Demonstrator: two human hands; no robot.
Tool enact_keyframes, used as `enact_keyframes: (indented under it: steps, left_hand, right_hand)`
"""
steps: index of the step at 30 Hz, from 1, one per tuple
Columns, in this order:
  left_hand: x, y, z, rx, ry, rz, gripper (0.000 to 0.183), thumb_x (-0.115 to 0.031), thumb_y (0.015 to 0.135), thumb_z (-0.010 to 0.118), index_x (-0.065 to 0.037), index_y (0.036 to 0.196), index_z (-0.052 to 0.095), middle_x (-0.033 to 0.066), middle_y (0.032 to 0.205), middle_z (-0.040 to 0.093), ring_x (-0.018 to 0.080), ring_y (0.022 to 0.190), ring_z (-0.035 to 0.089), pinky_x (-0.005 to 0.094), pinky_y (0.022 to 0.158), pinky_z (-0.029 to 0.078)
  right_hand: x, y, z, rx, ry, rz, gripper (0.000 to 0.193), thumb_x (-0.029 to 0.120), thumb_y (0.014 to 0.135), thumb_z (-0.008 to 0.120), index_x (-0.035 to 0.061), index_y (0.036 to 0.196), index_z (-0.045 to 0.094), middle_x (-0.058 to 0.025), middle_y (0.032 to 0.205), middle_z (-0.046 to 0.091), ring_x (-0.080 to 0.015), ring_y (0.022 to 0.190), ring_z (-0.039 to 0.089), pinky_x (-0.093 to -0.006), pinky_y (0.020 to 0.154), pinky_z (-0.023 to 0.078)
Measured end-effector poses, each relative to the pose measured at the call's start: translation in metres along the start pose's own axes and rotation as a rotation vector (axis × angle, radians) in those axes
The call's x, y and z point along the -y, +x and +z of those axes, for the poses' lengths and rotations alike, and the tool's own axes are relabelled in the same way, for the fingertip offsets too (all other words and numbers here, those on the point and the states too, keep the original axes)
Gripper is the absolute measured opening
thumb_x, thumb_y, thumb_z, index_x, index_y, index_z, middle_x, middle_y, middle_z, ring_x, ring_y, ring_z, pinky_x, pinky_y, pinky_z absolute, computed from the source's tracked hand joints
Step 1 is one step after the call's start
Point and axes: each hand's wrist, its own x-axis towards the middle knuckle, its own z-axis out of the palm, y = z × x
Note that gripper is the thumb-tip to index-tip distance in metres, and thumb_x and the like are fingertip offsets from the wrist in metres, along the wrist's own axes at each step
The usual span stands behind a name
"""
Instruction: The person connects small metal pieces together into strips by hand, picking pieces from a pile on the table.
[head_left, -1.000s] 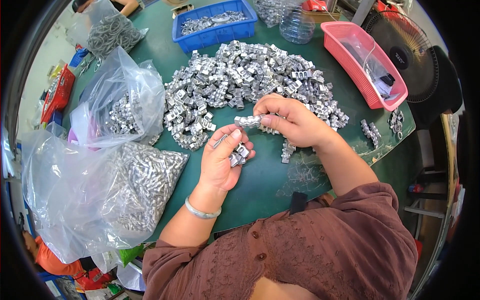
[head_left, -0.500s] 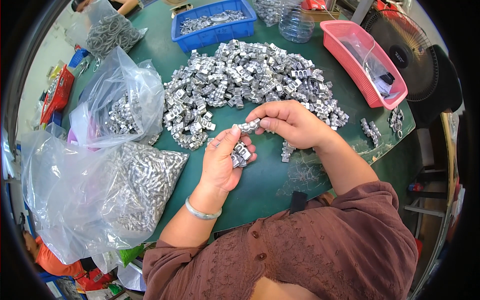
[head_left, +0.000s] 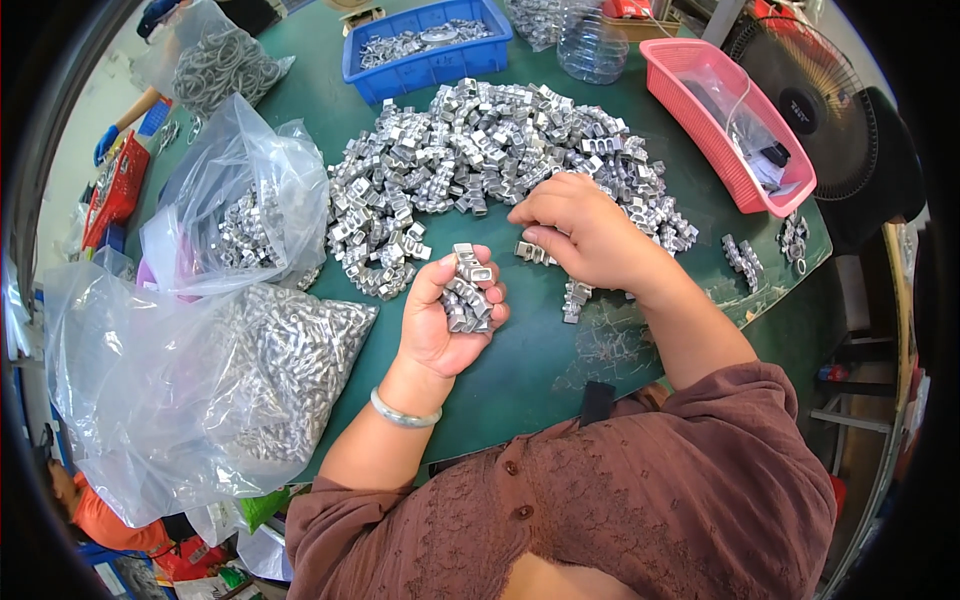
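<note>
Several short silver metal chain pieces [head_left: 468,290], made of ribbed, holed links, lie bunched in my left hand [head_left: 437,315]. Its fingers wrap round them from the right and the thumb presses from the left. My right hand [head_left: 590,235] is over the table just in front of the big heap of like pieces [head_left: 480,150]. Its thumb and forefinger are a little apart, with nothing seen between them. Right under that thumb is another chain piece [head_left: 535,252], partly covered by the hand. One more piece [head_left: 575,300] lies below the right wrist.
At left stand clear plastic bags, the nearest full of small silver parts [head_left: 290,350]. A blue bin [head_left: 430,62] of metal parts and a pink basket [head_left: 720,130] stand at the back. A fan [head_left: 800,110] is at right. Another person's arm [head_left: 135,112] shows far left.
My hands have moved apart. The chain piece held between both hands is now in my left hand with the others. My right hand has shifted right, uncovering a piece on the table.
</note>
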Motion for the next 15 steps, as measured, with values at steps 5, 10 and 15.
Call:
enact_keyframes:
  steps: [5,10,15]
  left_hand:
    - [-0.0006,-0.0001,0.0005,0.012,-0.028,0.020,0.028,-0.025,0.077,0.053,-0.004,0.095,0.055,0.0074,0.078,0.055,0.0196,0.069,0.051,0.0304,0.058,0.044]
    - [-0.0029,-0.0015,0.0030,-0.046,-0.031,0.054,0.029,-0.021,0.074,0.054,-0.004,0.097,0.055,0.0107,0.090,0.058,0.0234,0.073,0.054,0.0318,0.058,0.045]
    - [-0.0040,-0.0014,0.0008,-0.059,-0.023,0.063,0.034,-0.018,0.073,0.054,-0.004,0.104,0.052,0.0121,0.093,0.058,0.0263,0.077,0.057,0.0337,0.058,0.047]
  right_hand:
    - [0.0005,-0.0031,-0.0032,0.095,-0.275,0.003,0.010,0.009,0.065,0.061,0.0063,0.075,0.060,-0.0037,0.078,0.051,-0.0219,0.082,0.047,-0.0336,0.077,0.032]
    - [0.0023,-0.0066,-0.0018,0.224,-0.448,0.016,0.014,0.014,0.059,0.067,0.0073,0.069,0.061,-0.0034,0.080,0.049,-0.0207,0.086,0.044,-0.0336,0.078,0.032]
    - [-0.0005,-0.0081,0.0048,0.246,-0.446,0.010,0.015,0.014,0.056,0.067,0.0065,0.067,0.060,-0.0031,0.081,0.049,-0.0205,0.087,0.044,-0.0336,0.078,0.032]
